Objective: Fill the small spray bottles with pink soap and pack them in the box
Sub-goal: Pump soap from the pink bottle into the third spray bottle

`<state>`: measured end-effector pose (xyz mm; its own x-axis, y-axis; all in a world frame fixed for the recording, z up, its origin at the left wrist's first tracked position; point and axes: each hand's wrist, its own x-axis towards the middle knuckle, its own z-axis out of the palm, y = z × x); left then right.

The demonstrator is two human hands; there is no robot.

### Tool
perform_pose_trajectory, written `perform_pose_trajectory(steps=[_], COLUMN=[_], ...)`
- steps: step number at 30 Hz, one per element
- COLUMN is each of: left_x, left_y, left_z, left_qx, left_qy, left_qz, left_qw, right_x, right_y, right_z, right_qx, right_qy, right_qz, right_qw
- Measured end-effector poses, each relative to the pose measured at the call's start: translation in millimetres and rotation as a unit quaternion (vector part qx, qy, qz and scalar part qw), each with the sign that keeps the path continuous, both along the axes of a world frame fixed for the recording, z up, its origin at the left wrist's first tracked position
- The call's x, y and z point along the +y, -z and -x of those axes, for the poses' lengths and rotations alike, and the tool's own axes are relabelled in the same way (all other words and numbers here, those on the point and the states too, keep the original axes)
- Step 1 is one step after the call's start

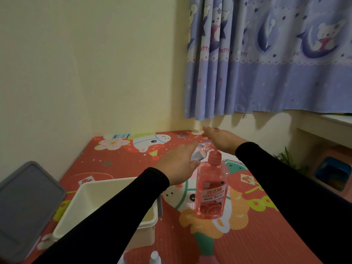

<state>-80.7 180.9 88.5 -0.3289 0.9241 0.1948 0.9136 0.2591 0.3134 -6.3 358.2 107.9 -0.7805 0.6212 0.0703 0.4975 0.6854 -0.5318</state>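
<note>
The small clear plastic spray bottle (201, 152) looks light, stiff and slick, likely to slip or tip if soap wets it, so it is best held round the body, as now. The left hand (178, 164) grips it, tilted, with its open neck at about 2 o'clock from the knuckles, just beside the nozzle of the tall pink soap pump bottle (210, 187). That pump bottle stands upright on the red cartoon-printed mat (266, 235); nearly full, it is probably heavy and steady. The right hand (222, 140), fingers straight and holding nothing, lies at 12 o'clock over the pump head, seemingly pressing it. The cream plastic box (91, 212) sits at 7 o'clock from the left hand, well apart.
</note>
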Motion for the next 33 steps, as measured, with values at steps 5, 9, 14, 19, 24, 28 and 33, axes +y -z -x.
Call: perform_pose_trajectory(steps=[5,9,14,19,24,28,33], left_x=[2,2,0,1,2,1,0], left_y=[13,9,-1,7,11,4,1], left_z=[1,1,-1,-1,1,0,0], left_qx=[-0.001,0.003,-0.004,0.004,-0.003,-0.009,-0.003], left_qy=[-0.002,-0.003,-0.001,-0.001,-0.004,-0.002,-0.002], left_qz=[0.027,0.026,-0.006,0.009,0.027,0.009,-0.005], left_qw=[1.0,1.0,1.0,1.0,1.0,1.0,1.0], right_x=[-7,-14,-13,-11,-17,-18,-13], right_y=[11,4,-12,2,4,-6,-8], right_z=[-1,-4,-6,-4,-7,-8,-6], right_qx=[0.009,-0.013,-0.012,-0.015,-0.022,-0.008,-0.01], right_qy=[-0.007,0.014,0.013,-0.01,0.008,0.001,-0.007], right_qz=[0.021,0.009,-0.033,-0.031,-0.01,-0.029,-0.039], right_qw=[1.0,1.0,0.999,0.999,1.0,1.0,0.999])
